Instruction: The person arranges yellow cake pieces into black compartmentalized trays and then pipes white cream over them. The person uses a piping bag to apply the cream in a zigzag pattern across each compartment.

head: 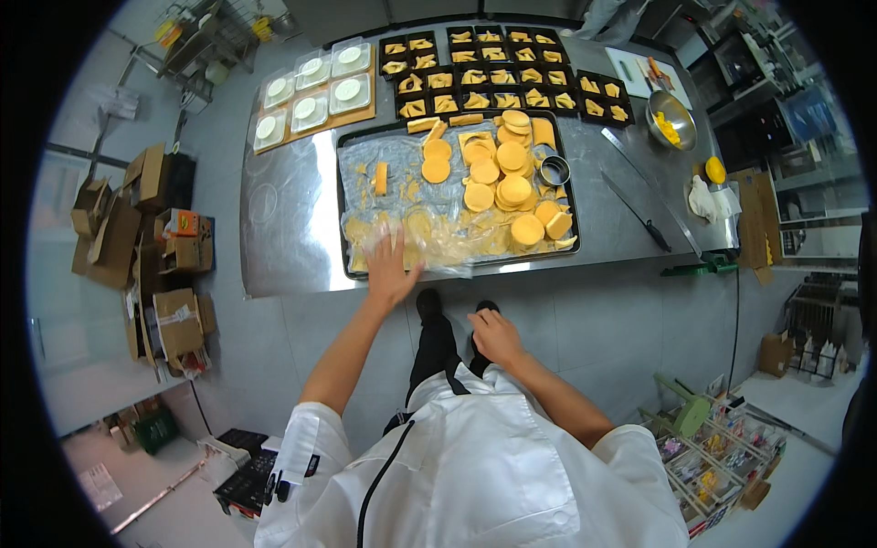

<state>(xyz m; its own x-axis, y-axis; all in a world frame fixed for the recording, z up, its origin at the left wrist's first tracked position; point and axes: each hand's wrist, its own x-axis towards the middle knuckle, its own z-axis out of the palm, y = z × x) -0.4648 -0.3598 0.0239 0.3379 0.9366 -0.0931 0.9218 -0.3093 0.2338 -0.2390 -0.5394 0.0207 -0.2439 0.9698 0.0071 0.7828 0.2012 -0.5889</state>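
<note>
My left hand (pixel 388 266) reaches over the near left edge of a dark baking tray (pixel 340 198), palm down with the fingers spread. Beneath and beside its fingertips lie thin yellow cake scraps and a crumpled sheet of clear plastic film (pixel 445 243). Round yellow sponge-cake discs (pixel 512 156) are piled on the tray's right half, on greyish lining paper (pixel 390 147). A metal ring cutter (pixel 553 170) stands among them at the right side. Off the table, in front of my body, my right hand (pixel 498 335) has curled fingers; whether anything is inside them is hidden.
Black compartment boxes (pixel 483 79) with folded cake pieces line the back, beside lidded clear containers (pixel 348 90) on a wooden board. A long knife (pixel 634 209), a metal ruler (pixel 651 188) and a steel bowl (pixel 671 123) lie to the right. Another person (pixel 606 17) stands behind the table.
</note>
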